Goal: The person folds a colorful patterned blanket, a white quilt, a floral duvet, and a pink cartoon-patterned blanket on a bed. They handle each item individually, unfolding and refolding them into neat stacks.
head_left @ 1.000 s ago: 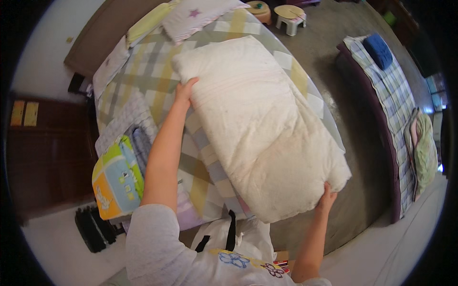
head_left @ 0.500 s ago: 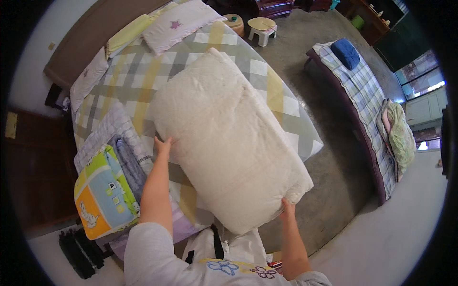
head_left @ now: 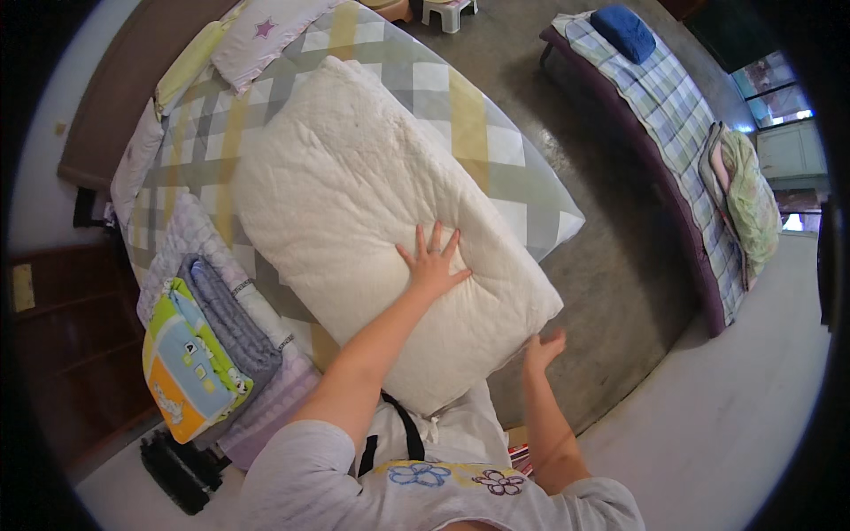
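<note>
Head view. The quilt (head_left: 336,203), white and folded into a thick pad, lies beneath the left hand (head_left: 434,265) and extends ahead and to the left of it over the bed (head_left: 469,133). The left hand is palm down with fingers spread; it presses the surface and grips nothing. Creases radiate from the contact area. The right hand (head_left: 543,350) is at the quilt's near right corner, fingers extended and grasping nothing visible; whether it touches the corner cannot be told.

Step in hand, as judged: flattening and squaring the quilt. Apply pressure with the full palm, not the fingertips. Work outward from the left hand toward each edge to drive out trapped air and remove creases. Brace the corner beside the right hand while pressing; this end appears to project past the bed, and its weight may drag the layers out of line. Align the long edge ahead of the right hand before pressing again. Maintain clearance from the grey blanket (head_left: 235,314) and the printed bundle (head_left: 190,354), both left of the left hand.
</note>
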`<state>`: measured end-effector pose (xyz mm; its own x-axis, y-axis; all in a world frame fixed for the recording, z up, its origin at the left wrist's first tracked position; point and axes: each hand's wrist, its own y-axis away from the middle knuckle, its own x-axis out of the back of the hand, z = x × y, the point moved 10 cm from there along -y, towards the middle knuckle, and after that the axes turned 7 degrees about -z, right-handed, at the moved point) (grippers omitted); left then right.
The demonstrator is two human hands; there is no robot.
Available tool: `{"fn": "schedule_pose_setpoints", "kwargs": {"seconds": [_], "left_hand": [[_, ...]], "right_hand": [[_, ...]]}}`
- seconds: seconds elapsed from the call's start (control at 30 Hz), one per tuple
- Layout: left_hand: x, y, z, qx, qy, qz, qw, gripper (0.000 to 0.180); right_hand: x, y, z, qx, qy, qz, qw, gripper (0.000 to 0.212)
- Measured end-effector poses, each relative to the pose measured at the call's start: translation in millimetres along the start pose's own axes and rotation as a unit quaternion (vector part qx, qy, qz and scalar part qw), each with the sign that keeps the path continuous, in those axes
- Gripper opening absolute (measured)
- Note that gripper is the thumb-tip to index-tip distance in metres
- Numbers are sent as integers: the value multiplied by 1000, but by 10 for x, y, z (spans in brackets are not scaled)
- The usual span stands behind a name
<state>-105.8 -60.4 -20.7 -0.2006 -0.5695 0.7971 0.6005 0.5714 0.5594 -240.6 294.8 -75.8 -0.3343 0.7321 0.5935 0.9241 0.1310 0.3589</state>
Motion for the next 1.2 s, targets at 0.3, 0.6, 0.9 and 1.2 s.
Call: {"fn": "schedule_pose_setpoints", "kwargs": {"seconds": [0.3, 0.6, 0.9, 1.2], "left_hand": [[-235, 416, 167, -24, -86, 140, 986, 77], [147, 538, 523, -100, -57, 103, 988, 47], [-1290, 1112, 3958, -272, 156, -175, 933, 42], [-722, 86, 7360, -479, -85, -85, 869, 35]], "right_hand": [[-1452, 329, -869, 254, 460, -387, 758, 79], [-232, 461, -1456, 427, 283, -361, 779, 40], [3308, -722, 574, -4, 6, -91, 996, 24], [5555, -2658, -58, 108, 22, 236, 965, 25]]}}
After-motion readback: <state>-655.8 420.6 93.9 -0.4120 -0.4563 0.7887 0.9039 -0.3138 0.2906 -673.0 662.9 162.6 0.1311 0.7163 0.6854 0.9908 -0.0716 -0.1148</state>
